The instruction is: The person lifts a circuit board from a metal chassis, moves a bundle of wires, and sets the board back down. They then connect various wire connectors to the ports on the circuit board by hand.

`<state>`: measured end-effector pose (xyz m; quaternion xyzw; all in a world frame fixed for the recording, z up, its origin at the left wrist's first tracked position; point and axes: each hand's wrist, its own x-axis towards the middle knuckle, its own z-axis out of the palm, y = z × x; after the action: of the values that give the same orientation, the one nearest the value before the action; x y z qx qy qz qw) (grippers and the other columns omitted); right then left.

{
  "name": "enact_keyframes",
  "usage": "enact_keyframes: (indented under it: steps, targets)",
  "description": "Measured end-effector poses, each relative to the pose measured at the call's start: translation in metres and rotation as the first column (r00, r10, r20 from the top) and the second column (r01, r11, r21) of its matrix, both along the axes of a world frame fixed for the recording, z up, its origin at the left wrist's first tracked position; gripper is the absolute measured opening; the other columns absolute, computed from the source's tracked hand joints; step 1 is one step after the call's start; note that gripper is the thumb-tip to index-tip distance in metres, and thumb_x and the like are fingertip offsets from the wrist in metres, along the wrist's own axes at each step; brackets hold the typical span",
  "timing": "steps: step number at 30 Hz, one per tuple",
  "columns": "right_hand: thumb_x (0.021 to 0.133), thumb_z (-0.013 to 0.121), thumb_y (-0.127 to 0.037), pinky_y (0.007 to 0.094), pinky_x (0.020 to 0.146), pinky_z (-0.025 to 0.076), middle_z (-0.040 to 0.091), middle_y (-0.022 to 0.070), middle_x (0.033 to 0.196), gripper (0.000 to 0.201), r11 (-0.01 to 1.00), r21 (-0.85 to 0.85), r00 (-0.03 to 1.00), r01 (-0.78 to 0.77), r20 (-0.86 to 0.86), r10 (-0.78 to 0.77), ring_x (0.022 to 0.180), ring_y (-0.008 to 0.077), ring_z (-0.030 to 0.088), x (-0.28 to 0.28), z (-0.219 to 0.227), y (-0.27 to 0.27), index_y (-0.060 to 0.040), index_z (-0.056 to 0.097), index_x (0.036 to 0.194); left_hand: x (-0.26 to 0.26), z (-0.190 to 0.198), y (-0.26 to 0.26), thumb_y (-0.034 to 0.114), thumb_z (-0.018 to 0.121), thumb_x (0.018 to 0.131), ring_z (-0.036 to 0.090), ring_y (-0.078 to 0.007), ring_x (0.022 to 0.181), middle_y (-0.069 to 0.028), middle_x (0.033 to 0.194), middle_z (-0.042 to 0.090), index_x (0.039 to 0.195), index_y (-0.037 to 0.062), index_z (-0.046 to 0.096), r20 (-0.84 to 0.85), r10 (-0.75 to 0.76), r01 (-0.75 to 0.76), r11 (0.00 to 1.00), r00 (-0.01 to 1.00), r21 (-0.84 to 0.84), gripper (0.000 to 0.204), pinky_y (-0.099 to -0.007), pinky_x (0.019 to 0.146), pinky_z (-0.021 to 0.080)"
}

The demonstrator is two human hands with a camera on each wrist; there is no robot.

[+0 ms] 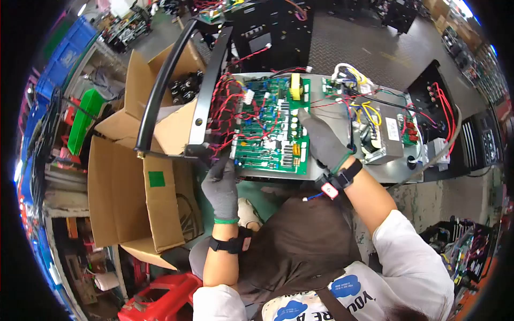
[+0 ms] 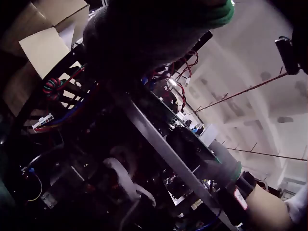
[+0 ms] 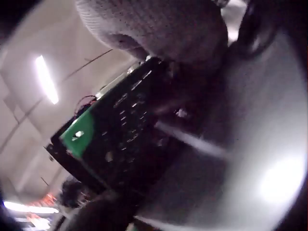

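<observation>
A green circuit board (image 1: 274, 140) with red wires on its left side lies over a grey metal plate (image 1: 329, 125) in the head view. My gloved right hand (image 1: 325, 143) grips its right edge, thumb on the upper face. From the right wrist, the glove (image 3: 159, 29) is at the edge of the board (image 3: 82, 137), whose dark underside stands away from the plate. My gloved left hand (image 1: 220, 187) pinches the board's near left corner, beside a black frame with a handle (image 1: 166, 85). In the left wrist view that glove (image 2: 139, 38) is dark and its fingertips are hidden.
Open cardboard boxes (image 1: 120, 187) stand at the left, one with black parts inside. A metal-cased unit (image 1: 386, 136) with yellow and white wires is on the plate's right part. A black panel with red wires (image 1: 433, 96) rises beyond it. A red stool (image 1: 160, 299) stands below left.
</observation>
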<state>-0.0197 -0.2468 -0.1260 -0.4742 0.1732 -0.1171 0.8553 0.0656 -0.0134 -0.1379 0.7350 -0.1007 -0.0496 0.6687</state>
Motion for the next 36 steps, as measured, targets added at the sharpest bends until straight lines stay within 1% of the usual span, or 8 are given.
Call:
enact_keyframes:
  steps: [3, 9, 18, 23, 26, 27, 32, 36]
  targets:
    - [0.098, 0.050, -0.027, 0.0293, 0.088, 0.048, 0.062, 0.0078, 0.112, 0.037, 0.969, -0.222, 0.964, -0.112, -0.263, 0.052, 0.100, 0.0136, 0.060, 0.001, 0.006, -0.014, 0.0000, 0.053, 0.123, -0.002, -0.004, -0.003, 0.009, 0.065, 0.088, 0.056, -0.0070, 0.074, -0.0047, 0.086, 0.067, 0.105, -0.0050, 0.067, -0.001, 0.021, -0.021, 0.998, 1.000, -0.053, 0.022, -0.0206, 0.067, 0.045]
    - [0.094, 0.053, -0.018, 0.0278, 0.086, 0.045, 0.060, 0.0018, 0.105, 0.028, 0.997, -0.046, 0.985, -0.064, 0.154, 0.070, 0.094, 0.0098, 0.055, 0.000, 0.011, -0.008, -0.0026, 0.056, 0.118, 0.000, -0.008, -0.006, 0.012, 0.064, 0.089, 0.054, -0.0074, 0.073, -0.0037, 0.085, 0.065, 0.105, -0.0052, 0.066, -0.060, 0.087, -0.086, 0.996, 0.994, 0.006, 0.023, -0.0218, 0.065, 0.044]
    - [0.091, 0.061, -0.019, 0.0284, 0.083, 0.048, 0.061, 0.0043, 0.103, 0.029, 0.993, -0.119, 0.997, 0.012, -0.071, -0.020, 0.092, 0.0109, 0.058, 0.001, -0.006, -0.015, -0.0029, 0.058, 0.115, 0.005, -0.010, -0.010, 0.011, 0.065, 0.089, 0.054, -0.0072, 0.074, -0.0039, 0.087, 0.065, 0.105, -0.0067, 0.066, 0.027, 0.081, -0.081, 0.997, 0.996, 0.018, 0.024, -0.0218, 0.066, 0.044]
    - [0.092, 0.057, -0.018, 0.0334, 0.091, 0.050, 0.061, 0.0065, 0.111, 0.035, 0.932, 0.353, 0.990, -0.078, 0.141, 0.030, 0.097, 0.0166, 0.062, -0.005, -0.001, -0.011, -0.0019, 0.051, 0.122, 0.006, -0.011, -0.011, 0.011, 0.064, 0.088, 0.054, -0.0071, 0.074, -0.0036, 0.086, 0.066, 0.101, -0.0056, 0.068, 0.044, 0.087, -0.088, 0.996, 0.995, 0.021, 0.021, -0.0216, 0.066, 0.044]
    - [0.092, 0.058, -0.021, 0.0310, 0.085, 0.050, 0.062, 0.0051, 0.105, 0.033, 0.971, 0.237, 0.995, -0.006, 0.102, -0.019, 0.091, 0.0149, 0.061, -0.008, -0.001, -0.008, -0.0017, 0.055, 0.119, 0.006, -0.010, -0.011, 0.011, 0.065, 0.088, 0.054, -0.0067, 0.074, -0.0027, 0.086, 0.066, 0.101, -0.0052, 0.068, 0.017, 0.090, -0.091, 0.995, 0.996, 0.028, 0.021, -0.0221, 0.066, 0.044]
    - [0.092, 0.058, -0.022, 0.0295, 0.081, 0.049, 0.063, 0.0048, 0.101, 0.032, 0.998, -0.015, 0.998, 0.060, -0.005, -0.060, 0.087, 0.0137, 0.059, -0.006, -0.008, -0.008, -0.0025, 0.057, 0.117, 0.005, -0.009, -0.010, 0.012, 0.066, 0.088, 0.054, -0.0063, 0.074, -0.0020, 0.086, 0.067, 0.103, -0.0050, 0.068, -0.006, 0.089, -0.089, 0.996, 0.996, 0.008, 0.023, -0.0226, 0.067, 0.045]
    - [0.090, 0.059, -0.023, 0.0260, 0.072, 0.046, 0.062, 0.0079, 0.088, 0.028, 0.820, -0.569, 0.957, 0.054, -0.204, -0.205, 0.078, 0.0129, 0.056, -0.007, -0.001, -0.009, -0.0044, 0.060, 0.111, 0.005, -0.015, -0.013, 0.010, 0.064, 0.088, 0.055, -0.0074, 0.074, -0.0031, 0.088, 0.066, 0.104, -0.0052, 0.067, 0.036, 0.095, -0.094, 0.995, 0.995, -0.031, 0.022, -0.0226, 0.068, 0.046]
    - [0.089, 0.061, -0.021, 0.0328, 0.073, 0.048, 0.063, 0.0096, 0.089, 0.031, 0.871, -0.488, 0.976, 0.054, -0.157, -0.148, 0.081, 0.0155, 0.058, -0.009, 0.009, -0.006, -0.0036, 0.057, 0.115, 0.006, -0.017, -0.010, 0.006, 0.062, 0.089, 0.057, -0.0088, 0.080, -0.0051, 0.093, 0.067, 0.109, -0.0058, 0.065, -0.017, 0.051, -0.052, 0.997, 0.999, -0.064, 0.023, -0.0233, 0.075, 0.046]
